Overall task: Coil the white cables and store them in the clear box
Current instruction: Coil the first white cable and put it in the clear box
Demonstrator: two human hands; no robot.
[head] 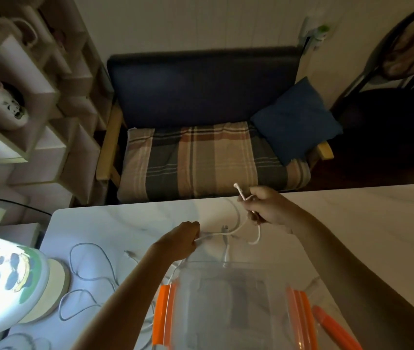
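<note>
My right hand (267, 208) is raised over the far side of the white table (352, 218), closed on a white cable (241, 224); the cable's plug end sticks up past my fingers and a loop hangs below the hand. My left hand (184, 239) pinches the same cable lower down, near the table top. The clear box (228, 304) with orange latches sits directly in front of me, open at the top. Another thin cable (92, 271) lies in loose curls on the table at the left.
A glowing lamp with a panda print (6, 276) stands at the table's left corner. An orange lid edge (334, 327) lies right of the box. Beyond the table are a sofa with a plaid cushion (201, 157), white shelves (24, 97) and a dark chair (403, 72).
</note>
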